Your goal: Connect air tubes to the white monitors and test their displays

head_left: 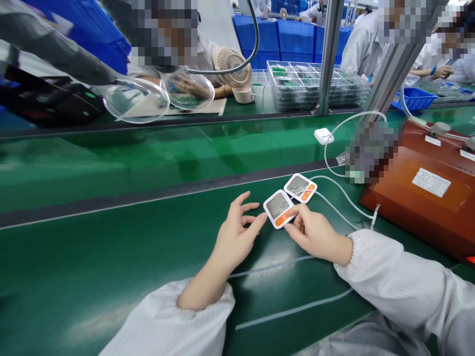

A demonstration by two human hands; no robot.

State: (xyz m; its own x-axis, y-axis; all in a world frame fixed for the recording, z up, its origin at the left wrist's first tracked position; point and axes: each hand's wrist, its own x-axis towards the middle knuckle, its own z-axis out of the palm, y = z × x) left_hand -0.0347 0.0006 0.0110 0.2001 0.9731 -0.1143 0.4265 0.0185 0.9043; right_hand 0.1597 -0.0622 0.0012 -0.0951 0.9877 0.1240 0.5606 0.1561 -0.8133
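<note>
Right hand (315,232) fingers pinch near monitor (279,208); left hand (237,235) palm-up beside it, fingers spread.

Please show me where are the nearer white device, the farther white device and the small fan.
nearer white device (279,207), head view, on its grey screen
farther white device (300,187), head view, on its screen
small fan (232,66), head view, on its round grille

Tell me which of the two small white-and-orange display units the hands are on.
The nearer unit: the right hand pinches its lower edge and the left hand's fingertips reach its left side. The farther unit, beside it, lies untouched.
</note>
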